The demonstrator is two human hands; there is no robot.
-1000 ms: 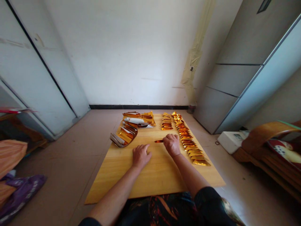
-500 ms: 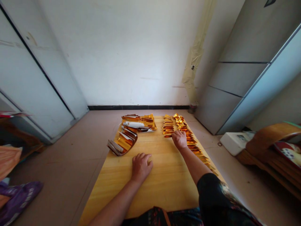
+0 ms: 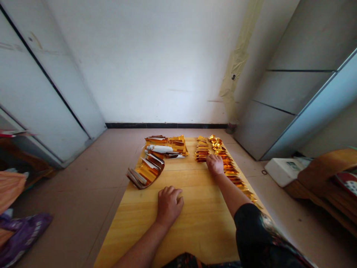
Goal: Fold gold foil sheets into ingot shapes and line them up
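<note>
My left hand (image 3: pixel 169 204) lies on the wooden table (image 3: pixel 139 219), fingers loosely stretched and nothing in them. Further forward, my right hand (image 3: pixel 215 165) pinches the end of a folded gold foil paper (image 3: pixel 201 160), mostly hidden by the fingers. That paper is at the near end of a short row of similar folded papers (image 3: pixel 202 147). Just right of this hand runs a longer row of folded gold foil papers (image 3: pixel 230 167), partly covered by my forearm. At the table's left, a curved stack of gold foil sheets (image 3: pixel 150 169) stands beside a banded bundle (image 3: pixel 177 143).
A white wall (image 3: pixel 156 74) faces me beyond the table. Grey cabinets (image 3: pixel 279 115) stand to the right, near a white box (image 3: pixel 281 171) and wooden furniture (image 3: pixel 320 178). On the left are a pale cabinet (image 3: pixel 41 93) and a purple bag (image 3: pixel 25 238).
The gold paper at my right hand now lies closer against the short row. My left hand stays on the table. The whole view has shifted slightly.
</note>
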